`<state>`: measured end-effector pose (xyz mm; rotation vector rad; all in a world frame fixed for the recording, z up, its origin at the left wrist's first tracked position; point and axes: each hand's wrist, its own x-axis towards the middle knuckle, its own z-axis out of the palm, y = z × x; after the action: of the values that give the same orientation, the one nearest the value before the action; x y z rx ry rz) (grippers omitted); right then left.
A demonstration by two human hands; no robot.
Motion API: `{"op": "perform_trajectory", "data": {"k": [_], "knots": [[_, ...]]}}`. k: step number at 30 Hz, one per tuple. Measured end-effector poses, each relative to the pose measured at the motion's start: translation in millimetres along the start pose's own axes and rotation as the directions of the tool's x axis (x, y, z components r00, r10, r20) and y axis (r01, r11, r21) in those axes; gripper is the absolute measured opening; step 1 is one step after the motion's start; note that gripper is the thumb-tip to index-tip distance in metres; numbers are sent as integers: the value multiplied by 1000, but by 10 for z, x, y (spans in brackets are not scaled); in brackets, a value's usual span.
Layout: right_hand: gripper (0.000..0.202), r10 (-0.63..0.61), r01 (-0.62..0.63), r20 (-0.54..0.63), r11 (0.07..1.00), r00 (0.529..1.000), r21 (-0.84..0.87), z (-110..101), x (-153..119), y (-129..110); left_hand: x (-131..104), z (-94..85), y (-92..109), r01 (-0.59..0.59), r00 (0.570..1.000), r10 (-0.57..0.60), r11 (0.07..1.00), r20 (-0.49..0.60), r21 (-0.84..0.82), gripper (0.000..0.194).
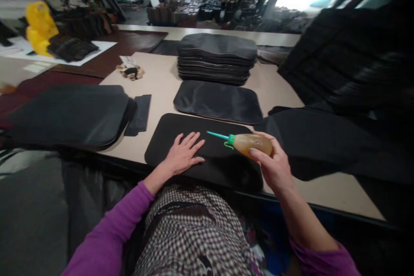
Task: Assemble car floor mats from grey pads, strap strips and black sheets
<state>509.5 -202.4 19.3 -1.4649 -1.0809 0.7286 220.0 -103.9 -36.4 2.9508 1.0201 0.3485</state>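
Observation:
A black rounded panel (226,168) lies flat at the table's front edge, right before me. On its left part rests my left hand (185,154), palm down with the fingers spread. My right hand (274,166) grips a glue bottle (250,143) above the panel's right side. The bottle is squeezable, filled with amber liquid, and has a green collar and a thin teal nozzle pointing left. Its tip hovers over the panel; whether it touches is hard to tell. Just behind lies another dark rounded panel (220,101).
Further back stands a tall stack of dark panels (216,60). To the left are a pile of black panels (71,114) and a narrow dark strip (139,114). Black sheets (317,138) cover the right side. A crumpled scrap (131,70) and a yellow object (40,26) lie beyond.

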Motion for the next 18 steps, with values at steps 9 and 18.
{"op": "perform_trajectory", "data": {"k": [9,18], "knots": [[65,-227,338,478,928,848,-159,1454,57,-230,-226,76,335,155,985,-139,973,97,-172,85],[50,-463,664,627,738,627,-119,1862,53,-306,-267,-26,350,96,992,-88,992,92,-86,60]]}}
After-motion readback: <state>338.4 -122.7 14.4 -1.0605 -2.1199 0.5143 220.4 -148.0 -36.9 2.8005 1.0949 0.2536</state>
